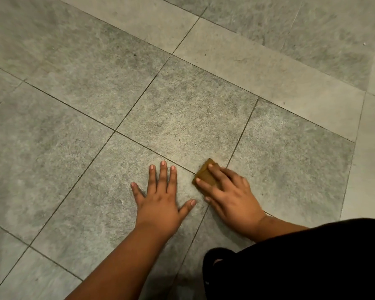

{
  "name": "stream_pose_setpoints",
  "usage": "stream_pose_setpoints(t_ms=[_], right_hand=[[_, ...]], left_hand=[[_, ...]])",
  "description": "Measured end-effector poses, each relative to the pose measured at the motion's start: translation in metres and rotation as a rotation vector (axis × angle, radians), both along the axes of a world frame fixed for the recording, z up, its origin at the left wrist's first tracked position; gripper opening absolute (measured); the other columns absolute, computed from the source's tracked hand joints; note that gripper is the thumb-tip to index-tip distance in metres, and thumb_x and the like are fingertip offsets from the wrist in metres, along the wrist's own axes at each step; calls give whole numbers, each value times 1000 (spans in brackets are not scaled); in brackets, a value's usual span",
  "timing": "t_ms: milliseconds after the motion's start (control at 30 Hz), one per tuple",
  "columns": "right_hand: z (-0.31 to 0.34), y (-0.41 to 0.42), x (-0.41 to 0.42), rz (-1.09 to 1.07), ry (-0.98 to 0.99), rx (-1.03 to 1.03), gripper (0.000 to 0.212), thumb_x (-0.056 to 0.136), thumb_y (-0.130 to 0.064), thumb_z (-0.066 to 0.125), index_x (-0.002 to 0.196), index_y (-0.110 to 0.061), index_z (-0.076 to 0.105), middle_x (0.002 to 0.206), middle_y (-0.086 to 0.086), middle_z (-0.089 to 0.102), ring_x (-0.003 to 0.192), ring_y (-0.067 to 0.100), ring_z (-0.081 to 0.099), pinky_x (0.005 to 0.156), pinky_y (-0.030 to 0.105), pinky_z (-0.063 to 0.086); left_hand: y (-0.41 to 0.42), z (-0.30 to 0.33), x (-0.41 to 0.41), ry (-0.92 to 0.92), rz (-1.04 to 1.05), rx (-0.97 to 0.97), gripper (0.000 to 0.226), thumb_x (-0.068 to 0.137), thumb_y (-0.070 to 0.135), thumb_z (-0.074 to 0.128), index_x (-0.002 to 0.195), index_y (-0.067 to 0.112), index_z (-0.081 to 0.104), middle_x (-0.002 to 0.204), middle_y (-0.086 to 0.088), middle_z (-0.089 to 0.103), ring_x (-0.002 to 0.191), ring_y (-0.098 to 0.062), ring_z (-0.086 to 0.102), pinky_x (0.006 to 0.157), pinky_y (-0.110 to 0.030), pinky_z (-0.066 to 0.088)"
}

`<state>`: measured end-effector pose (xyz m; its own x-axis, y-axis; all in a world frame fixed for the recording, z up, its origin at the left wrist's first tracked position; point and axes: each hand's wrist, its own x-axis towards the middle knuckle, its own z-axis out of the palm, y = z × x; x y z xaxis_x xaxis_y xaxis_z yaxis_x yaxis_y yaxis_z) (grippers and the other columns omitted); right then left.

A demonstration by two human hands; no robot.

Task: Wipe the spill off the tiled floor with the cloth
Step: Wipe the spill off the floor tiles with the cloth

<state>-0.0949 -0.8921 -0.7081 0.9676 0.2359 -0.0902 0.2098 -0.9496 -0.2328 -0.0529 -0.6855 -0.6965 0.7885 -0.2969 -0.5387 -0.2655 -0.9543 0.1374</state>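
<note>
— Hands first: what are they doing?

— Left hand (160,200) lies flat on the tiled floor (182,113), palm down, fingers straight and spread, thumb out to the side. It grasps nothing.

— And the other one?

— The right hand (232,195) is on the cloth (206,173), a small folded brownish-yellow pad. The fingers lie over its top and press it down onto the tile; the thumb sits low at the near edge. Whether the fingers curl round the edges I cannot say for sure, but they look mostly straight, pushing rather than pinching.

— Where exactly is the cloth?

— Just beside the left hand, to its right, close to where the dark grout lines cross. Its far corner pokes out beyond the fingertips. The two hands are near each other but not touching.

— Can you see the spill?

— Not plainly. The grey tiles are mottled all over, and no wet patch stands out from that pattern.

— Anything else in view?

— Dark clothing (312,263) fills the lower right corner, covering the right forearm near the wrist. A band of paler tiles (268,76) runs across behind the hands.
</note>
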Motion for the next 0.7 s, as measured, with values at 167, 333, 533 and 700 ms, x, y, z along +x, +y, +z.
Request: stream_pose_setpoints(t_ms=[167, 333, 533, 700], right_hand=[[-1, -76, 34, -165, -46, -78, 50, 99, -53, 30, 146, -39, 41, 157, 13, 34, 127, 43, 40, 104, 53, 38], [-4, -132, 73, -470, -47, -118, 50, 100, -55, 28, 147, -41, 39, 157, 14, 30, 128, 46, 35, 108, 57, 32], [2, -49, 41, -340, -22, -22, 49, 98, -50, 33, 146, -41, 40, 158, 13, 29, 128, 44, 34, 104, 54, 33], [-1, -4, -10, -17, -19, 13, 47, 95, -48, 41, 140, -35, 50, 152, 13, 42, 126, 38, 43, 92, 53, 45]], left_hand=[[1, 0, 1, 11, -7, 0, 94, 85, 81, 8, 147, 24, -33, 151, 0, -45, 138, -25, -42, 111, -68, -9], [1, 0, 0, -1, -11, -1, 94, 85, 81, 8, 147, 23, -32, 151, -1, -45, 138, -26, -42, 110, -68, -10], [0, -2, 0, -8, -8, -9, 94, 85, 81, 8, 148, 23, -31, 151, -1, -45, 138, -26, -42, 110, -68, -12], [2, -2, 0, -14, -4, -24, 94, 85, 81, 11, 149, 25, -29, 152, 0, -43, 139, -25, -41, 111, -69, -9]])
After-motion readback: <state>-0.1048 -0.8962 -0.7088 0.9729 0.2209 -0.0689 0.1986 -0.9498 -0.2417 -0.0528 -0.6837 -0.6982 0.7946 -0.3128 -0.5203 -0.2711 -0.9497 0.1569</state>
